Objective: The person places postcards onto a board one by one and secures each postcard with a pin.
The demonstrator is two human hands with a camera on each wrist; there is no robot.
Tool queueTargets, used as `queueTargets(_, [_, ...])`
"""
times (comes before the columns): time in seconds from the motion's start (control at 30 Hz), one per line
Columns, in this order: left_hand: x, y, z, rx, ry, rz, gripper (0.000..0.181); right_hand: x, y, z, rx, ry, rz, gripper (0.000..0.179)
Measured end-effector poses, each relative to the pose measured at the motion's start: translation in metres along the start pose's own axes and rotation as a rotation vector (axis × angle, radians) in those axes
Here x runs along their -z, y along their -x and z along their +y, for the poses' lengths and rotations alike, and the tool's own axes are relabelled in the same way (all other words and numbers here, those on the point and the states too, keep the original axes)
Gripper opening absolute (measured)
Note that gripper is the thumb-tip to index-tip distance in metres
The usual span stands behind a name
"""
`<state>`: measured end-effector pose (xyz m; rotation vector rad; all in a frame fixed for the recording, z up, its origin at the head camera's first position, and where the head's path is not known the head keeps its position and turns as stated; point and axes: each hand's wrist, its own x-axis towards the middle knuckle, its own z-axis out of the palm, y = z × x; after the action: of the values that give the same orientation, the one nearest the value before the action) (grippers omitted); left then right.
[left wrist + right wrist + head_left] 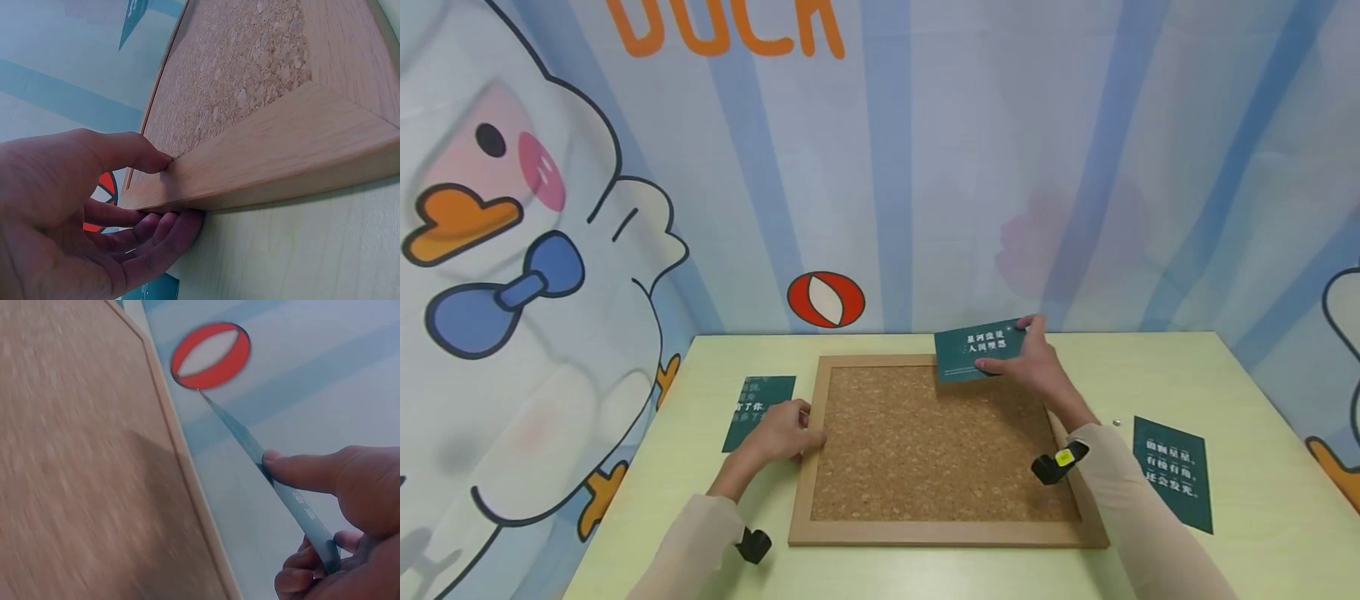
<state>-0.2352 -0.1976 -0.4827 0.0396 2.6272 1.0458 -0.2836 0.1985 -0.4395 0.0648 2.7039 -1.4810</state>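
Observation:
A wood-framed cork board (pixel 925 450) lies flat on the table. My left hand (pixel 782 431) grips its left frame edge, the thumb (pixel 153 159) on top and the other fingers against the outer side. Above the board's far right part, my right hand (pixel 1033 367) holds a dark green card (pixel 962 354) with white characters. In the right wrist view the card (pixel 294 506) is seen nearly edge-on, thumb on one face and fingers behind, tilted and apart from the cork.
A second green card (pixel 767 392) lies left of the board, partly behind my left hand. Another green card (pixel 1176 475) lies to the right, partly covered by my sleeve, near a small round metallic thing (pixel 1117 422). A printed curtain (pixel 955 167) hangs behind the table.

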Motion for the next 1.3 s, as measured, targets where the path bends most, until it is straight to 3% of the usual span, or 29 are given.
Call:
queueTargets(0.33, [-0.001, -0.001, -0.002, -0.011, -0.003, -0.001, 0.053, -0.074, 0.003, -0.026, -0.044, -0.031, -0.017, 0.092])
queueTargets(0.7, [0.000, -0.001, -0.001, -0.007, -0.010, -0.001, 0.052, -0.133, 0.006, -0.044, -0.024, -0.022, -0.026, 0.085])
queueTargets(1.03, [0.000, 0.000, 0.001, -0.011, -0.026, 0.009, 0.054, -0.167, 0.010, -0.050, 0.047, 0.019, 0.008, 0.082])
queueTargets(1.3, [-0.001, 0.000, 0.001, -0.004, -0.016, -0.002, 0.051, -0.176, 0.015, -0.049, 0.046, 0.115, -0.006, 0.082])
